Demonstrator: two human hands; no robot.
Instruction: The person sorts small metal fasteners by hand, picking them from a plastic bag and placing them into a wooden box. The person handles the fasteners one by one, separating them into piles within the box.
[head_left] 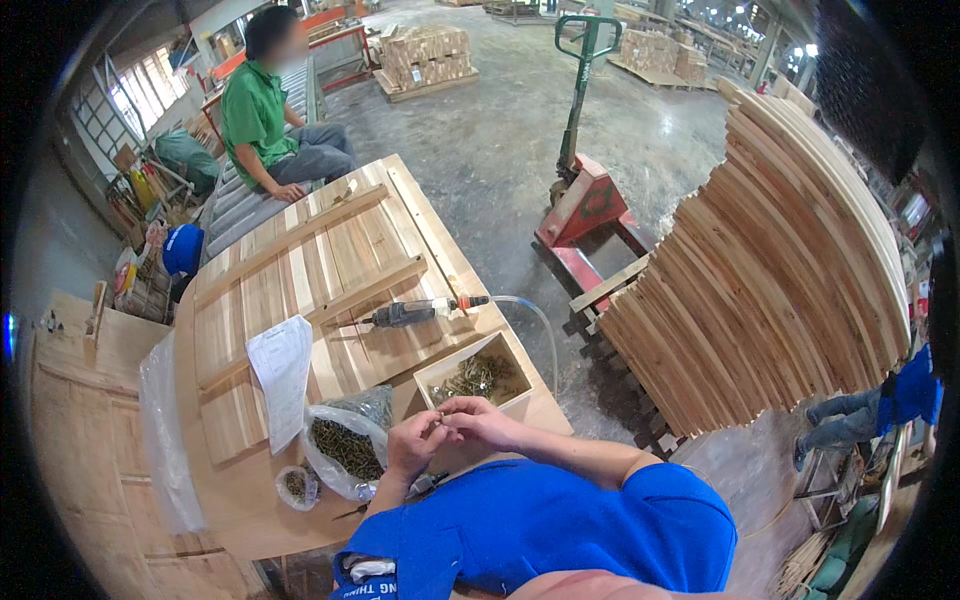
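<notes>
Pinching a small, unclear piece together, our left hand (417, 443) and right hand (478, 420) meet over the surface (250, 300); screw box (478, 377) at 12 o'clock, screw bag (345, 450) at 9, pneumatic driver (415, 312) beyond.

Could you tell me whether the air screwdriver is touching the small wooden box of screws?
Apart. The head view shows bare board between the air screwdriver and the wooden box nearer the person.

A red pallet jack (585, 205) stands on the concrete floor (500, 140), right beside a tall leaning stack of curved wooden slats (780, 270). Up at the far end of the tabletop (250, 500), a person in a green shirt (255, 115) sits on a roller conveyor (240, 205). Stacked timber pallets (425, 60) wait behind.
</notes>
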